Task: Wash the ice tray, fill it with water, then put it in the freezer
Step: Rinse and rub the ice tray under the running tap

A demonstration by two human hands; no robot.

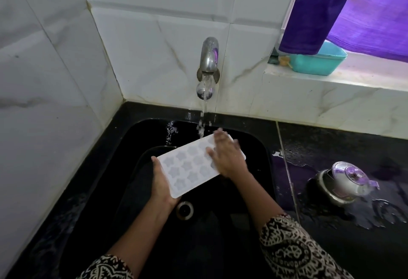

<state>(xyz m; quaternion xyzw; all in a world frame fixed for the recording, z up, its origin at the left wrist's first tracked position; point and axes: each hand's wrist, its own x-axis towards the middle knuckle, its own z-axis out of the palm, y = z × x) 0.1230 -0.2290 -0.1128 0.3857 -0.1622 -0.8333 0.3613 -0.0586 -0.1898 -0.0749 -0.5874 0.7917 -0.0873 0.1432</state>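
Your left hand (162, 185) grips the near end of the ice tray (187, 168) over the sink (262, 153); hold firmly. Your right hand (227, 157) lies flat, fingers straight, on the far half: rub each star pocket, rinsing under the tap (208, 58).

matt white plastic ice tray (189, 166), dull metal tap (208, 58), glossy black sink (254, 146); smooth wall tiles (154, 24) with a marble-like sheen, a polished metal lid (348, 175) on the wet, shiny black counter (331, 146), a purple cloth curtain (320, 2), a teal plastic tub (318, 63).
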